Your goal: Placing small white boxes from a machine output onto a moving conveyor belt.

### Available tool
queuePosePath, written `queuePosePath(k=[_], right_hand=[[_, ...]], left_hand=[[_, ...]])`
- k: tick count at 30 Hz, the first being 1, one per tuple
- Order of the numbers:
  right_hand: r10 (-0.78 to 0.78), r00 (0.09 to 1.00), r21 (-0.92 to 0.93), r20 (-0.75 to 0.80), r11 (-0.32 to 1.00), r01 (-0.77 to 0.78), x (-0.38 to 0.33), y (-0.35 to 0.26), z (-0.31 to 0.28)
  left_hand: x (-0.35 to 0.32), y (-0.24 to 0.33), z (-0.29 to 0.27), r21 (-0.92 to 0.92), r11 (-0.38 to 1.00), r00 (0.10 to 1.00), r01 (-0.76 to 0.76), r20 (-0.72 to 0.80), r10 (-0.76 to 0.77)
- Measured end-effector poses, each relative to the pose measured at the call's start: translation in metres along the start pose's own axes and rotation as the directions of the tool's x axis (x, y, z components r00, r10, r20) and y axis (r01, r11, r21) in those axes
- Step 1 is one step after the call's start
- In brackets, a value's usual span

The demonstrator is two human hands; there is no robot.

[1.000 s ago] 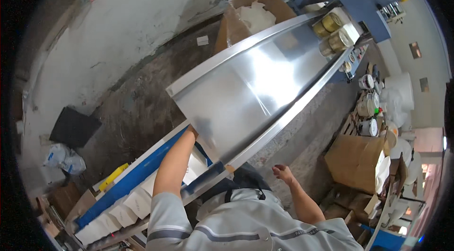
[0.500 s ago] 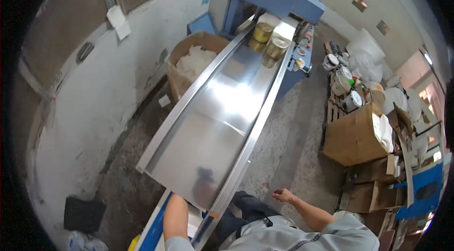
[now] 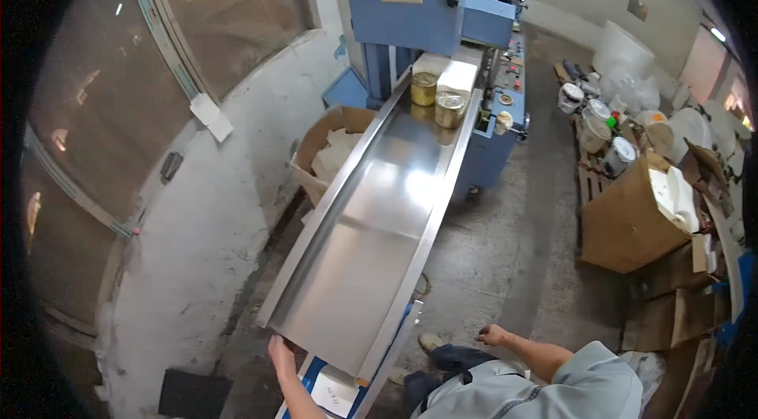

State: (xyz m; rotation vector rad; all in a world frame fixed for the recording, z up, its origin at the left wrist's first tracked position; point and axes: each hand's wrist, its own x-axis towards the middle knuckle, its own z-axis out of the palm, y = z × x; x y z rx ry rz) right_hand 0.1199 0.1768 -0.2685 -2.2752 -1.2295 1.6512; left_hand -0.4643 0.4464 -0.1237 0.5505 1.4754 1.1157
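A long metal chute [image 3: 335, 293] with raised side rims slopes from a blue machine toward me. My left hand [image 3: 282, 357] is at its near left corner, fingertips by the end edge and thumb apart from the fingers. Whether it bears on the metal is hard to tell. My right hand [image 3: 493, 334] hangs to the right of the chute, away from it, with curled fingers and nothing visible in them. At the chute's far end stand a gold-toned can [image 3: 424, 88] and a silvery-topped can [image 3: 450, 110], side by side, mirrored in the metal.
The blue machine [image 3: 489, 20] stands at the far end. A cardboard box of white scraps [image 3: 320, 170] sits left of the chute beside the wall. To the right are a large carton [image 3: 628, 218] and several white buckets [image 3: 620, 155] on a pallet. A dark mat [image 3: 193, 394] lies lower left.
My left hand has come out from beneath the chute's near end to its left corner. My right hand stays low at the right. The view has shifted, showing more of the machine.
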Motion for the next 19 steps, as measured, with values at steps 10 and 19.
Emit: queuePosePath(k=[10,19], right_hand=[[-0.076,0.97,-0.332,0.233,0.931,0.153,0.1,-0.044,-0.037],[-0.213,0.653,-0.402,0.727,0.638,0.657,0.059,-0.123,0.061]], left_hand=[[-0.382,-0.044,-0.028,0.061,0.898,0.678,-0.435,-0.634,0.372],[-0.634,-0.227,0.079,0.073,0.995,0.62,-0.067,-0.778,0.099]])
